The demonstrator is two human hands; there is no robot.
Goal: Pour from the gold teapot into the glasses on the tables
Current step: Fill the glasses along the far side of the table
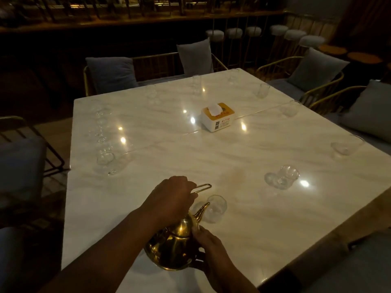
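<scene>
The gold teapot (173,248) is tilted over the near edge of the white marble table (243,225). Its spout points at an empty clear glass (216,208) just beyond it. My left hand (171,199) grips the thin wire handle above the pot. My right hand (208,244) holds the pot's right side, with the thumb near the lid. No liquid is visible at the spout. More clear glasses stand around the table, one at the right (281,179), one at the far right edge (347,146), one at the left (105,162) and several along the far sides.
A white and orange tissue box (218,117) sits mid-table. Gold-framed chairs with grey cushions (111,74) ring the table, one close at the left (21,157). Round stools (233,32) line a bar counter at the back. The room is dim.
</scene>
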